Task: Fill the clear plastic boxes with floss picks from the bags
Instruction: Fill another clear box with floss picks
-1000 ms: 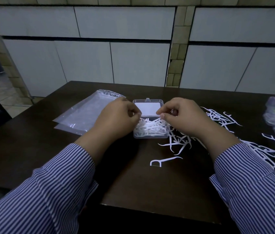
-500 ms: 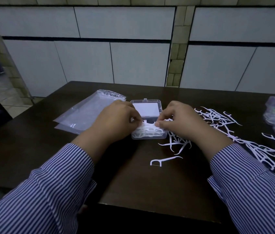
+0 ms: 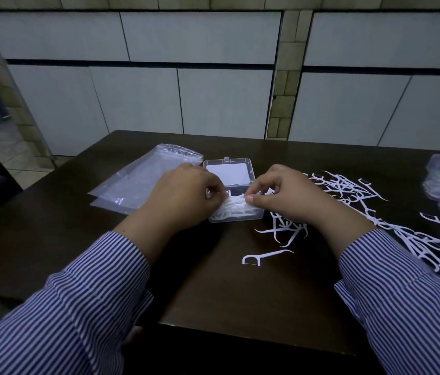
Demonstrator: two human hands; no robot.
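Head view: clear box mid-bench, lid up, floss picks inside. Left hand and right hand fingers pinch picks over box. Loose picks right of box, empty bags left.

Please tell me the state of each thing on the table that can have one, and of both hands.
Clear box: lid open, partly filled with floss picks.
Bundle of picks: held over the box by both hands.
Left hand: pinches the bundle.
Right hand: pinches the bundle.
Plastic bags: flat, look empty.
Loose picks: scattered on the table.
Single pick: lying alone.
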